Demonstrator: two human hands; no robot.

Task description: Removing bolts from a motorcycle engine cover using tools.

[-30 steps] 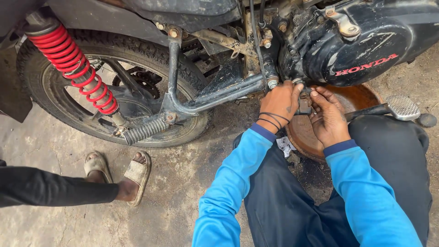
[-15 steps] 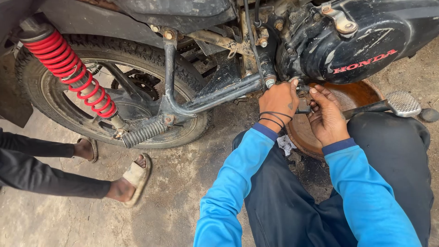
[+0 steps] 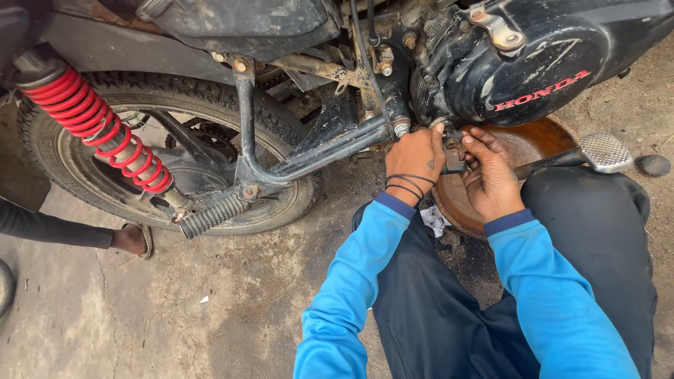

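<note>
2 hands at a motorcycle's underside

Left hand and right hand both curl closed on a small dark metal part beneath the black engine cover.

One label is showing. It is a row of red letters sitting on the side of the black engine cover, slanting up toward the right. The letters are bright against the scuffed black metal. Below the engine cover, a small crumpled white wrapper is lying on the ground, with blurry dark marks on it. No signs or screens are showing anywhere around the engine cover.
</note>
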